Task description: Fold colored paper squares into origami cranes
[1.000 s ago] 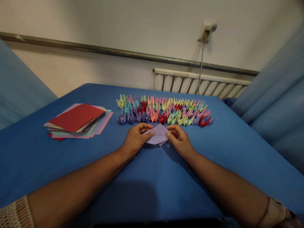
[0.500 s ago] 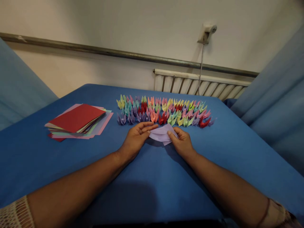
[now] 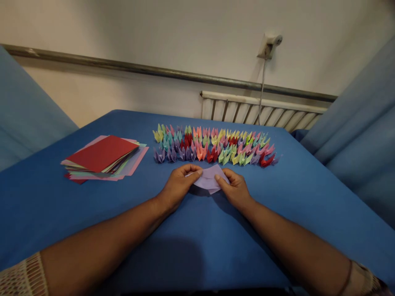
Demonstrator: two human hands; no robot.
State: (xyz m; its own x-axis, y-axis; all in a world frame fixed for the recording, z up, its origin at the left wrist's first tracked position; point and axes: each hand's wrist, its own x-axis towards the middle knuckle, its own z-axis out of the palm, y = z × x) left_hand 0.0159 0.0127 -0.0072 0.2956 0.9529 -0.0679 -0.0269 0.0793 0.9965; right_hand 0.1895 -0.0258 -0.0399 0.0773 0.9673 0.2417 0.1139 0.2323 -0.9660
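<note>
A folded sheet of light purple paper (image 3: 207,180) is held between my two hands, just above the blue tablecloth. My left hand (image 3: 179,183) pinches its left end between thumb and fingers. At the other end my right hand (image 3: 236,187) grips it, thumb on top and fingers behind. The paper bows slightly, and a small corner sticks out below its near edge. Right behind the hands stand rows of folded paper cranes (image 3: 212,154) in purple, red, green, yellow, pink and orange.
On the left of the blue table (image 3: 197,238) lies a loose stack of coloured paper (image 3: 103,154), a red sheet on top. Behind the table are a radiator (image 3: 247,107), a metal pipe (image 3: 154,69) and a socket with a plug (image 3: 269,46). Blue curtains (image 3: 364,107) hang at both sides.
My left fingers, stretched out before, have closed onto the left end of the purple paper. The paper and both hands have shifted slightly down toward me.
</note>
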